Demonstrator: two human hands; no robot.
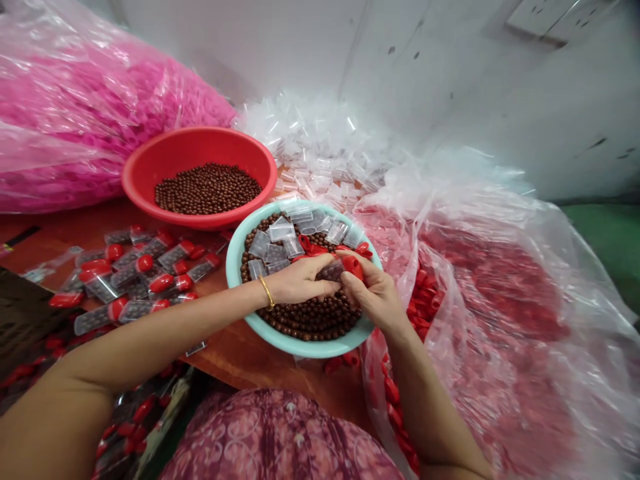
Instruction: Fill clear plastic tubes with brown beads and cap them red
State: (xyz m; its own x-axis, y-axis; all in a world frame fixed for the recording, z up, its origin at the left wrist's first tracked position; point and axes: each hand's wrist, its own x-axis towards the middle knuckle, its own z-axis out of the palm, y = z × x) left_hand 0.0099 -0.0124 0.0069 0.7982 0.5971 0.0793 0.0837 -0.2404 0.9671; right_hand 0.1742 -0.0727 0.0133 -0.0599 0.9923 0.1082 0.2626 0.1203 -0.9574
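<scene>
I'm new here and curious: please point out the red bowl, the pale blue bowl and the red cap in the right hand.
Red bowl [197,144], head view: back inner wall.
Pale blue bowl [310,349], head view: front rim.
Held red cap [353,265], head view: its visible side.

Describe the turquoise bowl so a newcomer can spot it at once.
On the orange-brown table, find the big red basin. In front and to its right, beneath the left hand and right hand, sits the turquoise bowl. Unlike the basin, it holds clear sleeves and red caps among its brown beads.
</scene>
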